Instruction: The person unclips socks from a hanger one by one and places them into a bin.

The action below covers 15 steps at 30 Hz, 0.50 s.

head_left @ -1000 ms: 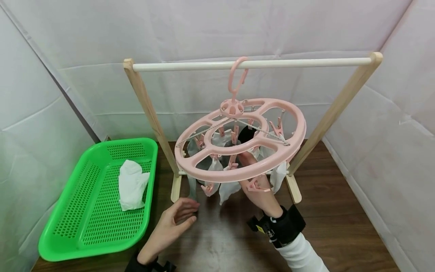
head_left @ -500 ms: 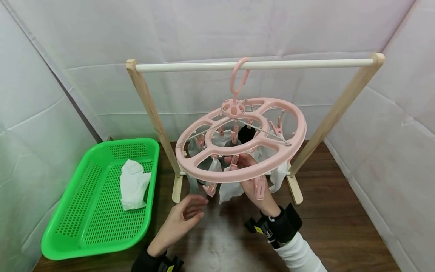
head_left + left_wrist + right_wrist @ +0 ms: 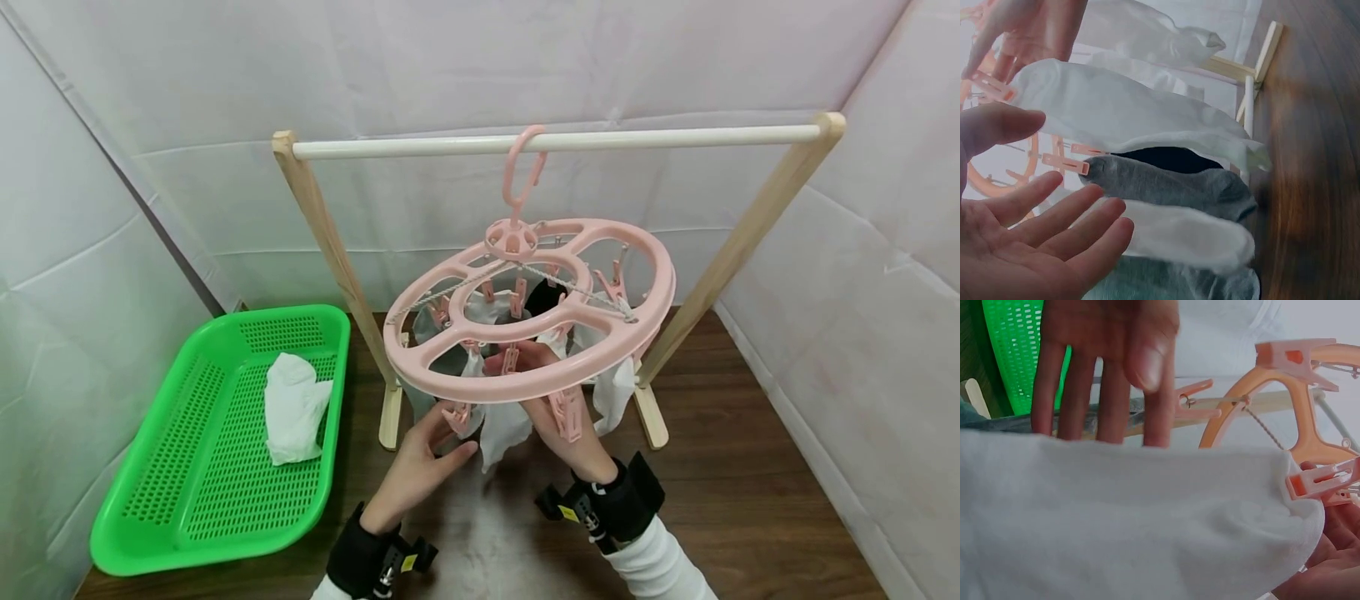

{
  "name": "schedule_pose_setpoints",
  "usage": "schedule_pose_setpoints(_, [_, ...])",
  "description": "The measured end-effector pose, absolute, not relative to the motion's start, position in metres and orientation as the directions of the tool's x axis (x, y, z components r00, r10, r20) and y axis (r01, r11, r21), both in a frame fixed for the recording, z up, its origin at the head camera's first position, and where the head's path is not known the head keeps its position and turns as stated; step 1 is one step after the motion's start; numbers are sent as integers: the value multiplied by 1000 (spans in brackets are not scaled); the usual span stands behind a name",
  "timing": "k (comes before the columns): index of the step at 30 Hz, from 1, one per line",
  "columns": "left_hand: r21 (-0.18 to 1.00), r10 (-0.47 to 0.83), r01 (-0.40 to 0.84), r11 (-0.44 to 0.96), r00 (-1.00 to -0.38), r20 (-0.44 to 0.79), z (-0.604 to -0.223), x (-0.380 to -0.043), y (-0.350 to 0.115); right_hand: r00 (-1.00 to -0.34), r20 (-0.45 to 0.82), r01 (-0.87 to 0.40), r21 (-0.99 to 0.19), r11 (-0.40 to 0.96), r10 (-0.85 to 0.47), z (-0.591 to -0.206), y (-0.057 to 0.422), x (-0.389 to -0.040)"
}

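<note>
A pink round clip hanger [image 3: 517,385] hangs by its hook, with several socks clipped beneath it. My right hand [image 3: 555,408] reaches under its ring and pinches a pink clothespin [image 3: 511,360]. A white sock [image 3: 1141,512] hangs from that clothespin, and the sock covers much of the right wrist view. Left of it, my left hand [image 3: 416,458] is beside the hanger's front left edge, fingers loosely extended. In the left wrist view those fingers [image 3: 1085,228] are spread, with no item between them. A grey sock [image 3: 1166,181] and another white sock [image 3: 1191,234] hang behind.
A green basket [image 3: 330,467] stands at the left with a white cloth item [image 3: 292,408] inside. The white bar [image 3: 420,147] on wooden legs [image 3: 735,250] carries the hanger. White sheets [image 3: 885,358] enclose the wooden tabletop [image 3: 742,467].
My left hand has moved right and up toward the hanger's front edge. My right hand has drawn slightly back and left, to the clothespin. The front clothespin has swung round.
</note>
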<state>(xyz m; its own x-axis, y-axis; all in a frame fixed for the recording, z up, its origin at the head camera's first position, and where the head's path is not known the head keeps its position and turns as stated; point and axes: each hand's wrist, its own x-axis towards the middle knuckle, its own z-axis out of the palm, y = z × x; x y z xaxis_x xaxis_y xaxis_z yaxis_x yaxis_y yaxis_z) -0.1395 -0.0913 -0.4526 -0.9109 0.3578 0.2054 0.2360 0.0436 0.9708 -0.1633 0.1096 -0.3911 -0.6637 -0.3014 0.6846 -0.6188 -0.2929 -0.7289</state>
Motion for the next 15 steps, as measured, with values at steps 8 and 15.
schedule_pose_setpoints(8, [945,450,327,7,-845,289,-452,-147,-77,-675,671,-615,-742,-269,-309,-388,109,-158])
schedule_pose_setpoints(15, [898,406,433,80,-837,367,-455,-150,-68,-721,626,-561,-779,-280,-297,-383,109,-155])
